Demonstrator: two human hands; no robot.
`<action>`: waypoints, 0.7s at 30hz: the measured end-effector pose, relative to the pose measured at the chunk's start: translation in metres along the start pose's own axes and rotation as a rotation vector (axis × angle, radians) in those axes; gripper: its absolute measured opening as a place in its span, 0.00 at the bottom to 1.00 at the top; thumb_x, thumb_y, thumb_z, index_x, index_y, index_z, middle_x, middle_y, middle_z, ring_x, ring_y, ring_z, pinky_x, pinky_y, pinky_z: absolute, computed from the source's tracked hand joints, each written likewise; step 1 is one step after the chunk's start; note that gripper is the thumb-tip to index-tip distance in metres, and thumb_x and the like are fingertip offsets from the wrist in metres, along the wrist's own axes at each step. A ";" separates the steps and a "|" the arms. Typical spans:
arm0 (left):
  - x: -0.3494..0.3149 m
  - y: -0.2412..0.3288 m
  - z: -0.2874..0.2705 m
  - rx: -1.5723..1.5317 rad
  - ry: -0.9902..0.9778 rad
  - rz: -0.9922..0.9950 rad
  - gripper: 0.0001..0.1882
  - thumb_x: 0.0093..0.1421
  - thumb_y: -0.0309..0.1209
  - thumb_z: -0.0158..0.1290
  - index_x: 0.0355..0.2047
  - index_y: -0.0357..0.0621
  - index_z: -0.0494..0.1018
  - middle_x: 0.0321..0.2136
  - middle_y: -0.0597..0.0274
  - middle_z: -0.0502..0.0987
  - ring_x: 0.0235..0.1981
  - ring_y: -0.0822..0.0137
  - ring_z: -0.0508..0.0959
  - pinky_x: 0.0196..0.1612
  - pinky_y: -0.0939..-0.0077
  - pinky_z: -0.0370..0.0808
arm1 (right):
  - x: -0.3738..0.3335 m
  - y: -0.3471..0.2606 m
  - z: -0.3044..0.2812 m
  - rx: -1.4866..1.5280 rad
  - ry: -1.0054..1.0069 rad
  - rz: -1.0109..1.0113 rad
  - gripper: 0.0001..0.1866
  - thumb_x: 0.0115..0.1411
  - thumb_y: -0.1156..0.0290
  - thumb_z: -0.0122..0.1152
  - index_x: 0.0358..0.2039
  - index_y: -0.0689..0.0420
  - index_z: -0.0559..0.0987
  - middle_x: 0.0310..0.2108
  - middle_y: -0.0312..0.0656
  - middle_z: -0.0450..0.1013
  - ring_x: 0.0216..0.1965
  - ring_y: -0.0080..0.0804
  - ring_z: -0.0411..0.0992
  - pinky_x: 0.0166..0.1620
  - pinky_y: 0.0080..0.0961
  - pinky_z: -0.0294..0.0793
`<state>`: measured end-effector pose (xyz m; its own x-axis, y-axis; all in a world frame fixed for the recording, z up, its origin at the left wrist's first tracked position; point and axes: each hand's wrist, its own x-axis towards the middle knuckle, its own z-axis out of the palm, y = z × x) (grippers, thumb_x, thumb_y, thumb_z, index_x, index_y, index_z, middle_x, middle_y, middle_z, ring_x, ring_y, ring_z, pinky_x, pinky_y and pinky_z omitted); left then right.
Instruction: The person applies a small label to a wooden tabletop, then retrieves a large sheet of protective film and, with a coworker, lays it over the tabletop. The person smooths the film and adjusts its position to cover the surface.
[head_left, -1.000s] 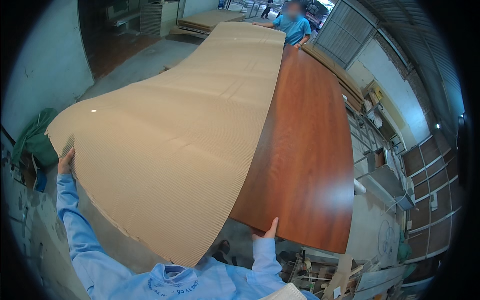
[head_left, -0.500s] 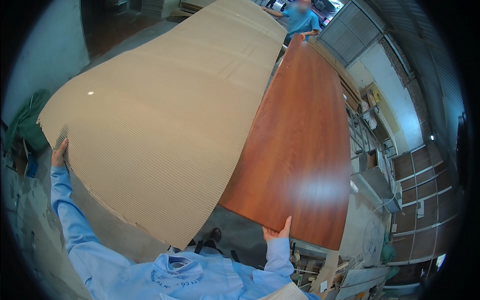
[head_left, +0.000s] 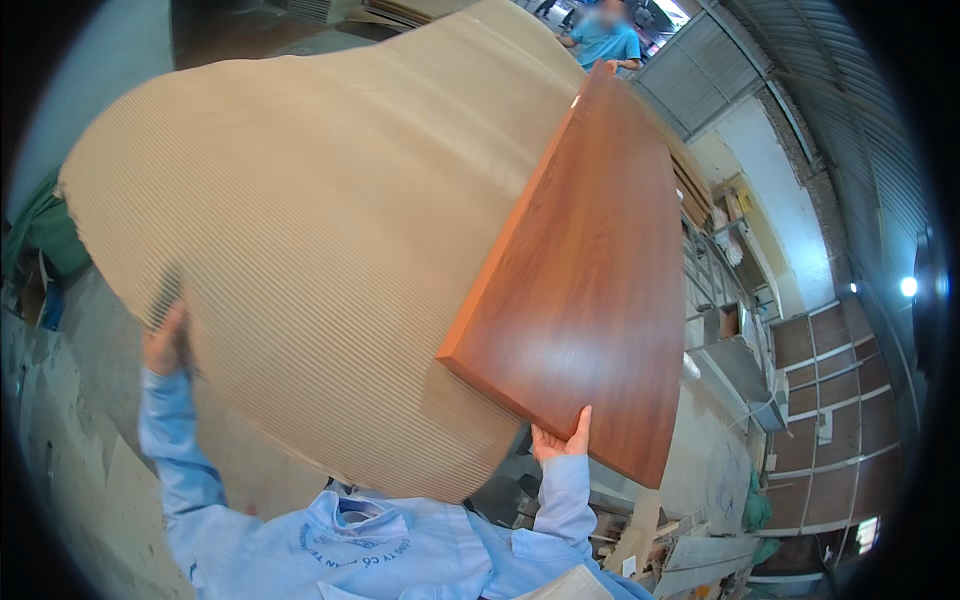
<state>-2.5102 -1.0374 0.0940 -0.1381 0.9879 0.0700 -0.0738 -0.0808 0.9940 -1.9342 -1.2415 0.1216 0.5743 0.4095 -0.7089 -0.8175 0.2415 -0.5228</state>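
Note:
A big sheet of corrugated cardboard [head_left: 300, 220] spreads across the left and middle, bowed and rippling. My left hand [head_left: 168, 335] is closed on its near left edge, slightly smeared by motion. To the right is a reddish-brown wood panel [head_left: 580, 280], tilted, its left long edge showing and overlapping the cardboard. My right hand [head_left: 562, 436] grips the panel's near edge, thumb on top and fingers underneath. At the far end a co-worker [head_left: 605, 40] in a blue shirt has a hand on the panel's far edge.
A green cloth [head_left: 45, 235] hangs at the far left. Wood scraps [head_left: 640, 535] lie at the lower right. Metal racks and a grey box-like unit [head_left: 740, 375] stand along the right, before a brown panelled wall [head_left: 840, 430]. Stacked boards [head_left: 400, 15] are at the back.
My left hand has moved right and slightly down, pulling the cardboard, which now bulges and reaches under the panel. The panel has tilted and risen a little, showing its left edge.

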 end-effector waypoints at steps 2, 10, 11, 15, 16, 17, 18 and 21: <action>-0.059 -0.026 0.049 -0.049 -0.040 -0.055 0.22 0.58 0.41 0.60 0.46 0.38 0.74 0.43 0.56 0.77 0.45 0.62 0.76 0.46 0.66 0.74 | 0.004 0.001 -0.001 0.031 0.014 0.023 0.33 0.55 0.45 0.66 0.54 0.53 0.72 0.54 0.44 0.70 0.56 0.45 0.68 0.60 0.49 0.68; -0.303 -0.109 0.238 -0.186 -0.326 -0.534 0.23 0.63 0.36 0.56 0.54 0.36 0.69 0.48 0.55 0.75 0.50 0.60 0.74 0.55 0.65 0.72 | 0.014 0.013 -0.008 0.042 0.005 0.037 0.37 0.54 0.45 0.67 0.57 0.54 0.69 0.58 0.47 0.66 0.59 0.48 0.63 0.63 0.51 0.63; -0.312 -0.110 0.248 -0.204 -0.426 -0.546 0.24 0.63 0.38 0.55 0.54 0.35 0.69 0.49 0.54 0.75 0.51 0.60 0.74 0.55 0.66 0.71 | 0.017 0.015 -0.009 0.046 0.009 0.050 0.38 0.53 0.44 0.67 0.57 0.54 0.69 0.58 0.47 0.65 0.60 0.48 0.63 0.63 0.51 0.63; -0.334 -0.103 0.277 -0.049 -0.683 -0.861 0.26 0.65 0.42 0.53 0.56 0.35 0.68 0.52 0.50 0.74 0.54 0.59 0.73 0.57 0.68 0.70 | 0.034 0.026 -0.021 0.020 0.051 0.103 0.39 0.52 0.44 0.69 0.58 0.53 0.68 0.59 0.48 0.63 0.59 0.49 0.62 0.63 0.50 0.63; -0.335 -0.103 0.282 -0.070 -0.684 -0.765 0.27 0.65 0.44 0.52 0.56 0.34 0.67 0.53 0.49 0.74 0.55 0.58 0.73 0.57 0.68 0.70 | 0.041 0.030 -0.023 0.006 0.057 0.108 0.40 0.51 0.45 0.70 0.58 0.53 0.68 0.59 0.48 0.63 0.59 0.49 0.63 0.63 0.50 0.64; -0.336 -0.103 0.284 -0.092 -0.681 -0.673 0.28 0.65 0.45 0.51 0.56 0.34 0.67 0.53 0.48 0.73 0.55 0.56 0.72 0.58 0.68 0.70 | 0.046 0.034 -0.025 0.011 0.063 0.110 0.40 0.51 0.45 0.70 0.58 0.53 0.68 0.59 0.48 0.63 0.59 0.49 0.63 0.63 0.50 0.64; -0.338 -0.105 0.286 -0.106 -0.691 -0.608 0.29 0.65 0.47 0.50 0.56 0.34 0.67 0.53 0.47 0.73 0.55 0.55 0.72 0.58 0.68 0.69 | 0.052 0.037 -0.027 0.009 0.081 0.110 0.41 0.50 0.45 0.71 0.58 0.53 0.68 0.59 0.48 0.62 0.59 0.48 0.63 0.62 0.50 0.64; -0.347 -0.113 0.284 -0.233 -0.642 -0.905 0.28 0.66 0.43 0.52 0.58 0.34 0.65 0.54 0.46 0.72 0.56 0.54 0.71 0.59 0.66 0.69 | 0.062 0.043 -0.033 -0.007 0.119 0.125 0.41 0.49 0.47 0.73 0.58 0.53 0.68 0.59 0.47 0.63 0.58 0.47 0.63 0.62 0.49 0.65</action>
<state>-2.1737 -1.3338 -0.0188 0.5872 0.5752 -0.5695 -0.0805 0.7416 0.6660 -1.9320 -1.2343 0.0398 0.4696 0.3287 -0.8194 -0.8828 0.1890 -0.4301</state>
